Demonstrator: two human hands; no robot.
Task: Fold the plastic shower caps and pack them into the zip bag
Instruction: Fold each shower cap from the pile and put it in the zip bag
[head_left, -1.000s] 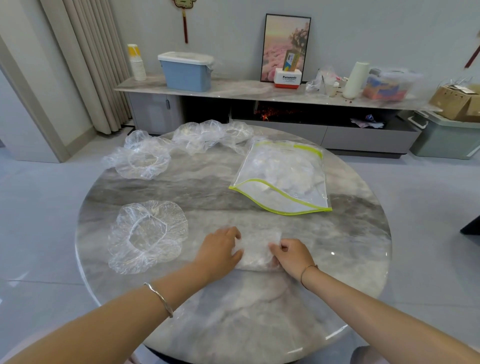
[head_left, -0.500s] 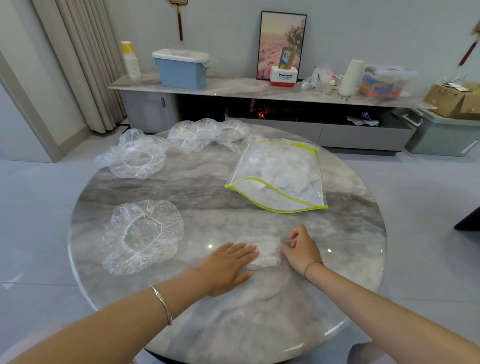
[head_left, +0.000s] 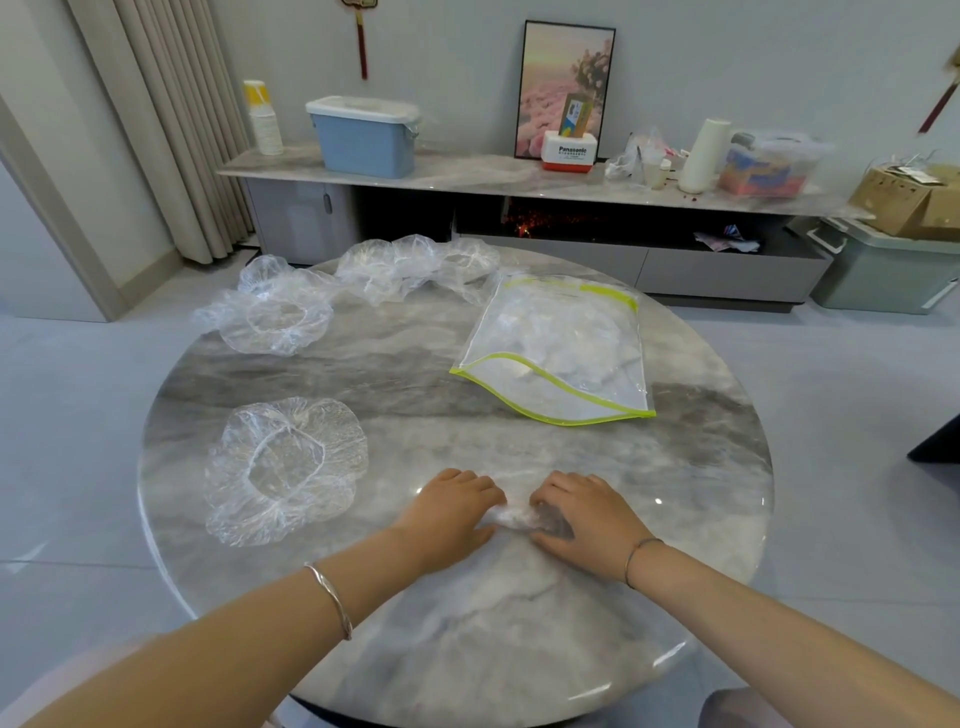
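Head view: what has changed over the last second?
The hands closed inward: the left hand and right hand now grip the cap from either side, and it is bunched narrower than before. The zip bag and loose caps stayed put.

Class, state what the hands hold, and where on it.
The left hand and right hand grip the folded shower cap, one at each end, against the table.
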